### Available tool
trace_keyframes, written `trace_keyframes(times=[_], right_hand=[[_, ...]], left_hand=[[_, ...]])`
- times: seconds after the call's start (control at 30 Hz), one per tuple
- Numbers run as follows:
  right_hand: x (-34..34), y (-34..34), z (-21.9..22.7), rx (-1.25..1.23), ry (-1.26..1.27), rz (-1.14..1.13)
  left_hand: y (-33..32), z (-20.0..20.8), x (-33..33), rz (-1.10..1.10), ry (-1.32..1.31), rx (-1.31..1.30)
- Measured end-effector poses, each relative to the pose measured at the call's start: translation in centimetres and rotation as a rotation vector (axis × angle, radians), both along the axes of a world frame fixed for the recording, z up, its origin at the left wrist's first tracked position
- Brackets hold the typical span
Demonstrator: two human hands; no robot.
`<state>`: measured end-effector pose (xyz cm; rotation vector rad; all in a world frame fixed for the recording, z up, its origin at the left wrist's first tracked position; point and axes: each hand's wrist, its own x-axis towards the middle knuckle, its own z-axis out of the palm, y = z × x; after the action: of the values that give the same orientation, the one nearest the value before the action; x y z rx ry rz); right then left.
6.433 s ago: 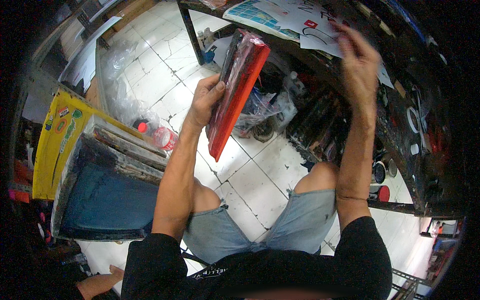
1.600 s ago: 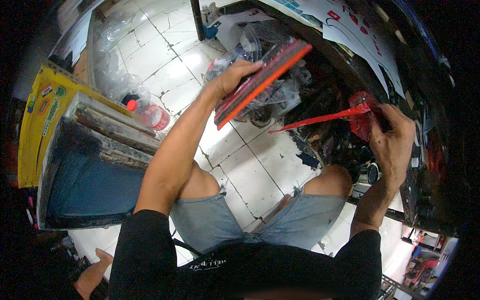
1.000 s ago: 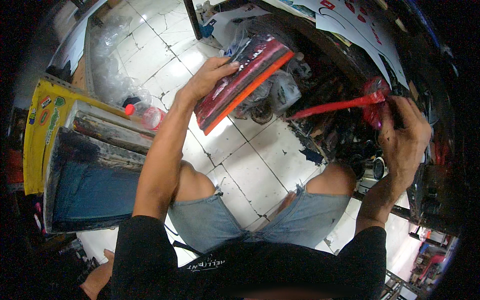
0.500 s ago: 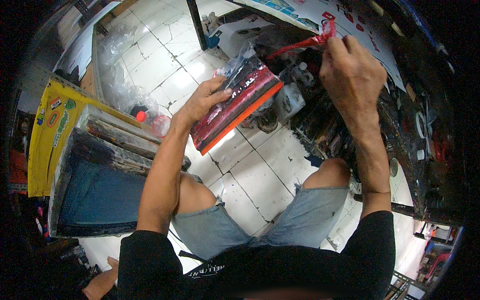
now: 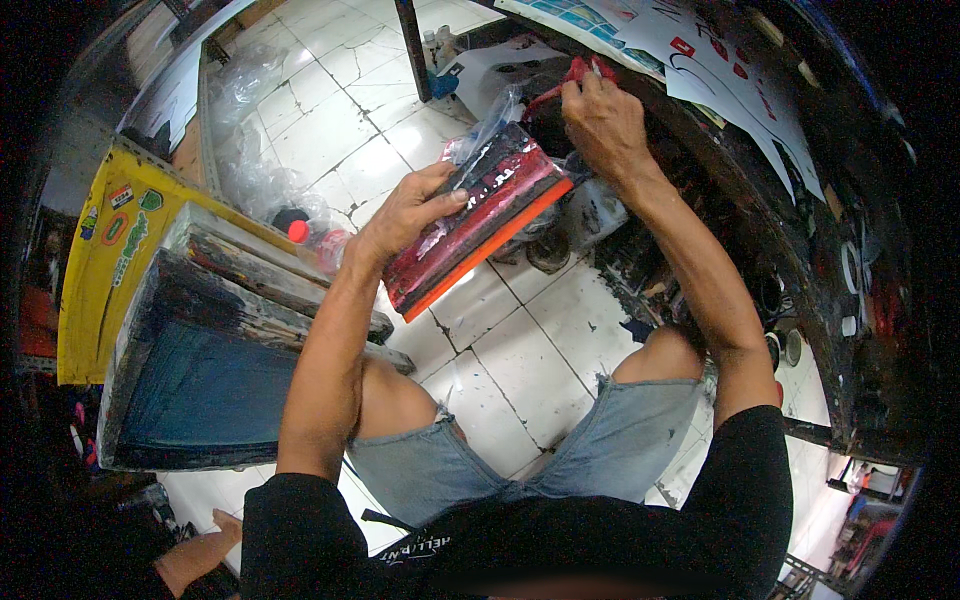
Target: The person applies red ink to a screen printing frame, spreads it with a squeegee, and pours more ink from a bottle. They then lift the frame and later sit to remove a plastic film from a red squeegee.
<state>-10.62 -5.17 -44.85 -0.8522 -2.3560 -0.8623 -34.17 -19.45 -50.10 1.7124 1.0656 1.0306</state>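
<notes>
My left hand [image 5: 412, 212] grips a squeegee [image 5: 470, 225] by its upper edge, thumb across the front. The squeegee is tilted, its right end higher; its body is smeared with dark red and black ink, and an orange rubber blade [image 5: 490, 255] runs along the lower side. Clear crumpled film [image 5: 492, 122] sticks up at its far end. Beyond that end, my right hand [image 5: 607, 125] is closed on a red-stained strip [image 5: 577, 70], apparently tape or film. Part of the strip runs down toward the squeegee; where it joins is hard to see.
To my left stands a screen frame [image 5: 215, 390] with dark blue mesh, by a yellow panel [image 5: 110, 250] with stickers. A bottle with a red cap [image 5: 298, 231] and clear plastic wrap [image 5: 245, 85] lie on the tiled floor. A dark workbench with printed sheets [image 5: 740, 110] curves along my right.
My right hand has moved left and a little away from me, nearer to the squeegee, with the red strip bunched in it. The squeegee has stayed nearly in place in my left hand.
</notes>
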Motion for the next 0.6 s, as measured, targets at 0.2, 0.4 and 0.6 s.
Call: trace_keyframes(times=[0.2,0.4,0.6], right_hand=[[-2.0,6.0,-6.2,-0.489,-0.030,-0.068],[-5.6,12.6,-13.5,-0.868,0.079,-0.010],[-6.4,18.0,-16.3,-1.137,0.128,-0.024]], left_hand=[[0.4,-0.3,-0.2,-0.005,0.079,-0.020],[0.5,-0.4,0.1,0.022,0.074,0.018],[0.4,0.8,0.6,0.010,0.193,0.015]])
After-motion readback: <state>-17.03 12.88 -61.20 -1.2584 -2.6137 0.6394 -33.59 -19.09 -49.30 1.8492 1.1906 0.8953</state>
